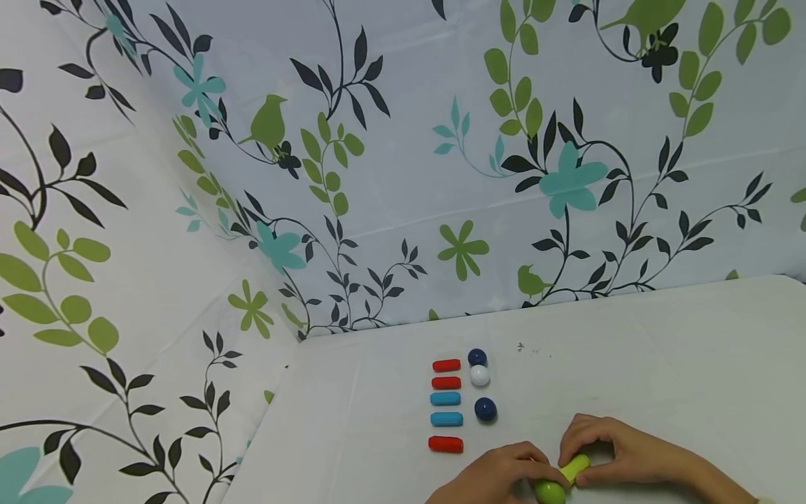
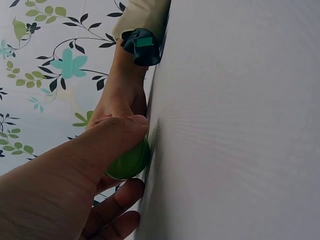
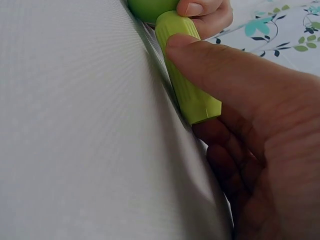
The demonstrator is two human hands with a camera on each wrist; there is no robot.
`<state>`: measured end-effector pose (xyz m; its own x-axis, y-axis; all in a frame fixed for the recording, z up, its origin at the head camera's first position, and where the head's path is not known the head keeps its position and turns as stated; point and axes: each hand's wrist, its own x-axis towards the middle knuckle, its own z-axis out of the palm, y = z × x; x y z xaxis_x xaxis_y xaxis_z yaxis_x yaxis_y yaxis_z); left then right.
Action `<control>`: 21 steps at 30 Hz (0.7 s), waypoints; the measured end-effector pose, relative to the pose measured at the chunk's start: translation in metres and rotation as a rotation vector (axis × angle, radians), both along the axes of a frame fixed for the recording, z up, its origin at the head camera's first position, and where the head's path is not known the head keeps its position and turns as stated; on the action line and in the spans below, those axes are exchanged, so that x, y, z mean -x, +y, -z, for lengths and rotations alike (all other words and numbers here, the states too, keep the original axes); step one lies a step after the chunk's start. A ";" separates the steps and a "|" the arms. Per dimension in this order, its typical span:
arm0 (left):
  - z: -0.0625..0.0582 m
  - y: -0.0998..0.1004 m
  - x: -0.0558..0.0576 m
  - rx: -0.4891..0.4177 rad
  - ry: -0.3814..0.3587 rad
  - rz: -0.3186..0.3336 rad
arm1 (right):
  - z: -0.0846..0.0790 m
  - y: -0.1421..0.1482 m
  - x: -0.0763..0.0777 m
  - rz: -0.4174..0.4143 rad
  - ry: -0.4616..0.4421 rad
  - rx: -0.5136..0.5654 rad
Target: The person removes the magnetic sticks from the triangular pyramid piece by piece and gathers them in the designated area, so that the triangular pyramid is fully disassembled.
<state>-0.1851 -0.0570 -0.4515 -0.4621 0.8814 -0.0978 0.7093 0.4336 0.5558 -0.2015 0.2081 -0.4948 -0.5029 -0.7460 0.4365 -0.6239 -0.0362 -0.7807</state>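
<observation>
At the near side of the white table, my left hand [image 1: 494,477] grips a green ball [image 1: 550,492] between thumb and fingers. My right hand [image 1: 620,451] pinches a short yellow-green rod [image 1: 576,467] beside it, thumb on one side and fingers on the other. Ridges run along the rod [image 3: 187,70] in the right wrist view, and its far end is right at the green ball [image 3: 150,7]. Both pieces are low at the tabletop. In the left wrist view the thumb covers part of the ball [image 2: 131,161].
Left of the hands, red rods [image 1: 446,444] and blue rods [image 1: 446,419] lie in a column. Beside them are two dark blue balls [image 1: 485,409] and a white ball [image 1: 480,376]. A leaf-patterned cloth [image 1: 403,175] hangs behind the table [image 1: 661,350].
</observation>
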 end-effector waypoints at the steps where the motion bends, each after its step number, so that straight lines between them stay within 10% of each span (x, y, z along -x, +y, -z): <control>1: 0.000 0.000 0.000 0.004 -0.004 -0.001 | 0.000 0.000 0.000 -0.006 0.011 0.003; 15: 0.002 -0.013 -0.001 0.026 -0.066 -0.104 | 0.002 -0.001 0.003 -0.027 0.017 0.011; 21: 0.002 -0.019 -0.004 -0.009 0.032 -0.117 | 0.002 0.000 0.001 -0.004 0.001 0.007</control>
<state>-0.1815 -0.0763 -0.4531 -0.5649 0.8218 -0.0739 0.6715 0.5100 0.5376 -0.2023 0.2079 -0.4966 -0.4994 -0.7453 0.4418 -0.6243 -0.0440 -0.7799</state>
